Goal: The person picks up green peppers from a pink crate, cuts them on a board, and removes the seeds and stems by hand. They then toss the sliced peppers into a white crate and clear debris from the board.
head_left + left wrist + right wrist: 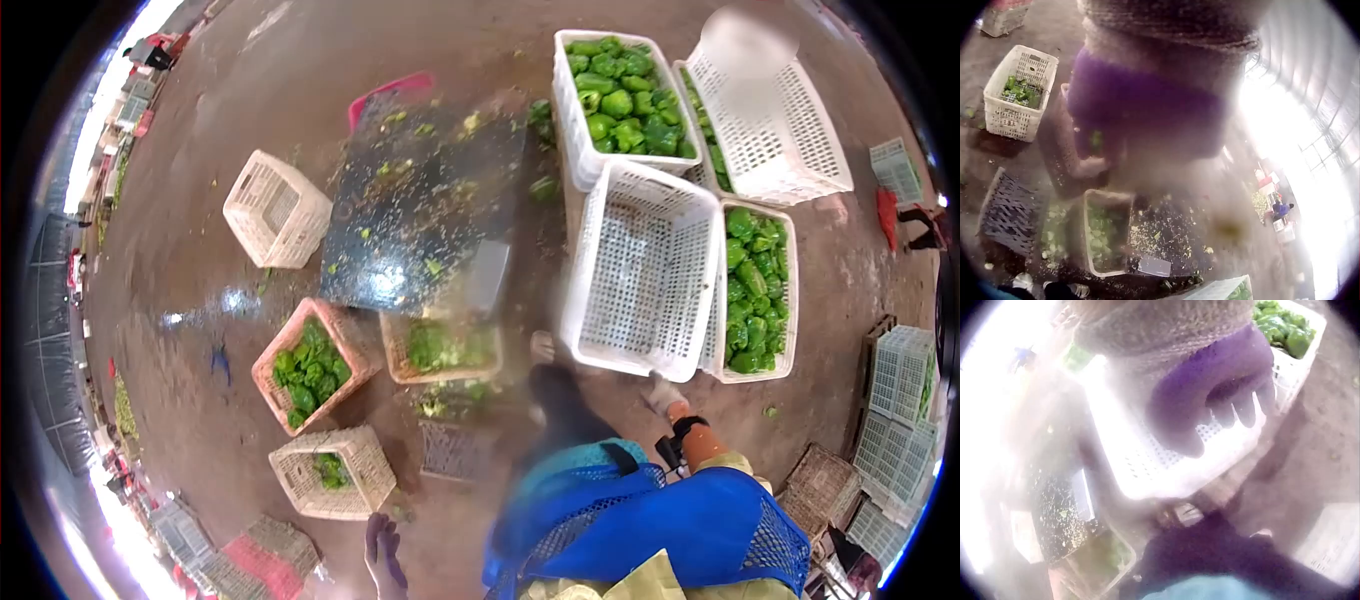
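Observation:
My right hand point(663, 397), in a purple-palmed glove, is at the near end of an empty white plastic crate point(640, 270). In the right wrist view the glove's fingers point(1244, 415) are loosely bent and spread over the bright crate, the thumb apart from them. Low in the head view my left hand point(385, 550) hangs in a similar glove, fingers extended, holding nothing. Nearest to it is a tilted cream crate point(335, 490) with a few green peppers point(330, 470) inside. The left wrist view shows that glove point(1147, 100) large and blurred.
White crates of green bell peppers point(625, 100) stand around the empty one, with another empty white crate point(770, 130) resting tilted at the back. A dark sorting table point(420, 190) bears leaf scraps. A pink crate point(275, 400) and a dark slatted stool-like crate point(455, 450) stand left of my legs.

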Motion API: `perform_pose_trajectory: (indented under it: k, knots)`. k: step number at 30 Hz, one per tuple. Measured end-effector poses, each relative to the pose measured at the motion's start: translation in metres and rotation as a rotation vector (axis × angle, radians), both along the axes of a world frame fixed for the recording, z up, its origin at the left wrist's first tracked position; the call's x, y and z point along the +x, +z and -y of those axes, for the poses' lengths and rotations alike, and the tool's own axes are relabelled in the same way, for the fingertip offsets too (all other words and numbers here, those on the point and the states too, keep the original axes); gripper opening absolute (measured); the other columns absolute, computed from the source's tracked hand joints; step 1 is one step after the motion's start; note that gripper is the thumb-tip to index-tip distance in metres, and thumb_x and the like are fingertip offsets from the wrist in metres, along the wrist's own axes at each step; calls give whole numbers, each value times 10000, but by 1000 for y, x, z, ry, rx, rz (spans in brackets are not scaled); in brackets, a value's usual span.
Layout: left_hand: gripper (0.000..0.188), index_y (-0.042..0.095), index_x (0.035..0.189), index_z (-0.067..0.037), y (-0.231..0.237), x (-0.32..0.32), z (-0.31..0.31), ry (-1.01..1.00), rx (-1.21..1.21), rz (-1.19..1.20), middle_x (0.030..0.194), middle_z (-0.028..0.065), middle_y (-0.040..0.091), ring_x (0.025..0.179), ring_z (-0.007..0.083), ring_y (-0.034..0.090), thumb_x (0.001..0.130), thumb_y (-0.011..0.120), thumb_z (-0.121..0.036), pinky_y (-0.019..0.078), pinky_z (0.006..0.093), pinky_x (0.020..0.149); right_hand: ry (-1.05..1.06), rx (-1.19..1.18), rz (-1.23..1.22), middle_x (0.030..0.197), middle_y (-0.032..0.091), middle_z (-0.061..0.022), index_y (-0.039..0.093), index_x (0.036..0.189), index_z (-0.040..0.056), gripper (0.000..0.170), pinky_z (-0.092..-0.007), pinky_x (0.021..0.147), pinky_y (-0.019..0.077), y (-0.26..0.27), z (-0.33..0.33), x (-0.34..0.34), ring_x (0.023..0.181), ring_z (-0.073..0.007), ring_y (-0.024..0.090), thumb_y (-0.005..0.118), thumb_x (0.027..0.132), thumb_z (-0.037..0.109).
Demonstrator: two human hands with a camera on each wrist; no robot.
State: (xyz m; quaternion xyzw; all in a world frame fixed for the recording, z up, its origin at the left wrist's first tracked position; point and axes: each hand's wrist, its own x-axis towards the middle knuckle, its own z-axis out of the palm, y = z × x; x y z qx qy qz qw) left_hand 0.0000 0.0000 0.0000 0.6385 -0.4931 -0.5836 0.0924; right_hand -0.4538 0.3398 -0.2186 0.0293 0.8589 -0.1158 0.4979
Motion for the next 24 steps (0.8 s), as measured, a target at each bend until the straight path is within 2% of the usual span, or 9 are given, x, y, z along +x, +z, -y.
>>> perform_pose_trajectory:
  k: [2, 3, 6, 9, 13, 17, 19, 20, 24]
  knots:
    - [461, 451, 1332, -59, 30, -12, -3, -70, -34, 32, 1247, 64, 511, 1103, 161, 501, 939, 554, -276, 389, 276, 902, 95, -55, -141, 1250, 528, -267, 369, 1365, -24, 740, -377, 982, 411, -35, -17, 23, 1142, -366, 540, 612, 794, 378]
    - [457, 453, 1329, -57, -37, -42, 14, -77, -7, -19, 1243, 64, 514, 1101, 162, 504, 940, 550, -277, 389, 278, 904, 154, -82, -215, 1279, 510, -257, 353, 1376, -20, 714, -382, 968, 424, -68, -17, -35, 1135, -368, 543, 611, 805, 322]
    - [453, 454, 1327, -56, 0, -23, 35, -3, -65, 115, 1238, 65, 520, 1099, 168, 511, 943, 542, -279, 387, 285, 910, -104, -238, -57, 1285, 501, -271, 347, 1374, -33, 715, -390, 978, 414, -69, 44, -32, 1156, -363, 532, 630, 813, 309]
    - [467, 447, 1337, -61, 18, -37, 50, 169, 0, 135, 1244, 60, 519, 1100, 168, 513, 936, 546, -277, 381, 292, 921, 204, -64, -90, 1289, 486, -292, 344, 1372, -47, 744, -386, 985, 408, -78, 78, -41, 1160, -377, 525, 642, 813, 344]
    - [463, 479, 1313, -71, 22, -24, 76, 177, -43, 251, 1225, 49, 536, 1078, 149, 523, 927, 558, -316, 405, 289, 878, 89, -79, -77, 1270, 495, -305, 332, 1368, -73, 822, -382, 1005, 386, -75, 132, -51, 1187, -391, 498, 649, 801, 431]
    - [425, 494, 1296, -72, 28, -29, 109, 182, -182, 292, 1202, 26, 552, 1051, 144, 539, 946, 523, -311, 422, 296, 862, 164, 135, -27, 1296, 498, -251, 199, 1431, -18, 987, -451, 1006, 368, -153, 141, -37, 1165, -392, 514, 601, 759, 585]
    - [415, 478, 1310, -69, 32, -57, 132, 133, -149, 247, 1198, 33, 552, 1071, 152, 538, 949, 518, -270, 421, 300, 888, 211, 216, -40, 1301, 508, -220, 172, 1449, 10, 981, -471, 1002, 362, -132, 158, -37, 1177, -376, 507, 604, 765, 565]
    - [424, 469, 1314, -58, 33, -84, 140, 102, -165, 304, 1206, 48, 546, 1090, 162, 534, 948, 517, -267, 419, 309, 911, 328, 251, -76, 1280, 511, -266, 40, 1465, 5, 1012, -472, 940, 411, -145, 154, -30, 1135, -397, 541, 548, 806, 580]
    - [442, 444, 1312, 3, 3, -169, 163, -219, -150, 255, 1258, 126, 511, 1160, 212, 516, 957, 497, -255, 401, 348, 1000, 261, 92, -205, 1110, 606, -259, 315, 1368, 11, 791, -476, 860, 444, -162, 156, -16, 997, -399, 597, 576, 783, 475]
